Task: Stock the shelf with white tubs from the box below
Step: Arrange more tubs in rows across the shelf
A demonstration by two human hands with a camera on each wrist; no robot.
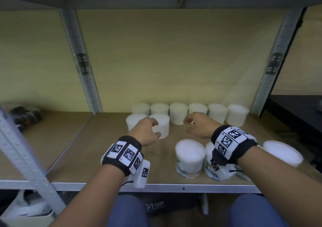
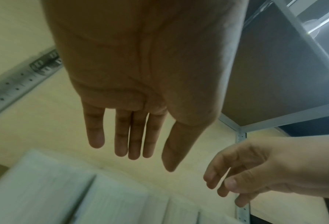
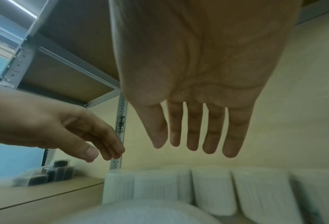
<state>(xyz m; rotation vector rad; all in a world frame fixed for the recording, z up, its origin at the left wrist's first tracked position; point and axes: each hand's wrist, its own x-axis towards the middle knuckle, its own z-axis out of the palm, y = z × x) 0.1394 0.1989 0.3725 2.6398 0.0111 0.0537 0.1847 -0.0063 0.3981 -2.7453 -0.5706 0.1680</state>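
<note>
Eleven white tubs [image 1: 178, 113] on shelf [image 1: 104, 157], both grips spread, empty

We count eleven white tubs [image 1: 179, 113] on the shelf [image 1: 111, 155]: six in the back row, two before it, three at front.

The head camera looks forward and down into the wooden shelf [image 1: 108, 150] from in front, taking in both forearms and the row of white cylindrical tubs [image 1: 178, 113] at the back. The left wrist camera sits close under the left hand [image 2: 140, 75], facing along the palm toward the rear wall. The right wrist camera does likewise under the right hand [image 3: 207, 68]. Each wrist view catches the opposite hand, and all three share the tubs.
</note>
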